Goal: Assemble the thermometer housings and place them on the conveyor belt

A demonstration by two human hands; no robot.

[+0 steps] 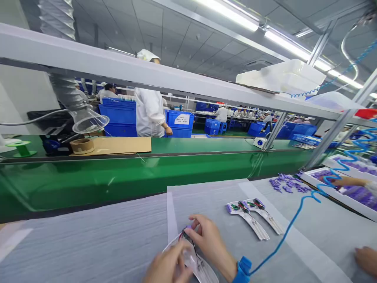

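Observation:
A white curved housing half [206, 271] with red and black wires lies tilted on the covered bench in front of me. My right hand [207, 237], with a blue strap round its wrist, pinches the head end, where a dark part and a bit of purple show between the fingers. My left hand [171, 261] is slightly blurred, its fingers curled over the near side of the same housing and partly hiding it. To the right rest two similar white housings [255, 226], each with green boards, a small motor, wires and purple ends.
Small purple parts [288, 183] lie scattered toward the right, beside white trays [362, 200] of more purple parts. A co-worker's hand [347, 181] reaches into one tray; another hand [366, 259] rests nearer. A coiled blue cord [294, 220] crosses from my wrist. Behind runs a green conveyor [188, 145].

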